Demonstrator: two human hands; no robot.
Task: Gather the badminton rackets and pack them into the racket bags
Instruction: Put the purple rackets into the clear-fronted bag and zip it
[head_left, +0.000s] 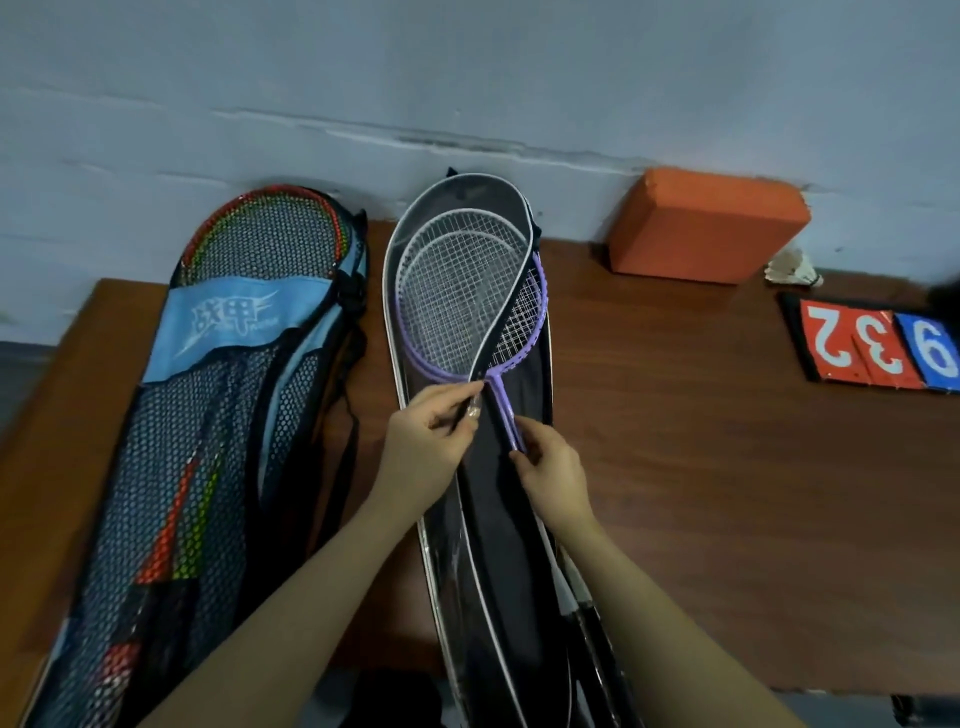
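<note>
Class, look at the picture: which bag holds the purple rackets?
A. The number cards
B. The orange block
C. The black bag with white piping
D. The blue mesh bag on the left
C: the purple rackets lie in the open black bag whose zipper the left hand pinches.

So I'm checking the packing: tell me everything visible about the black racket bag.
The black racket bag lies lengthwise on the brown table, its head end against the wall. It looks like fabric with white piping. Its zip is open round the head, showing two purple rackets. The left hand pinches the zip pull; the right hand holds the flap edge.
</note>
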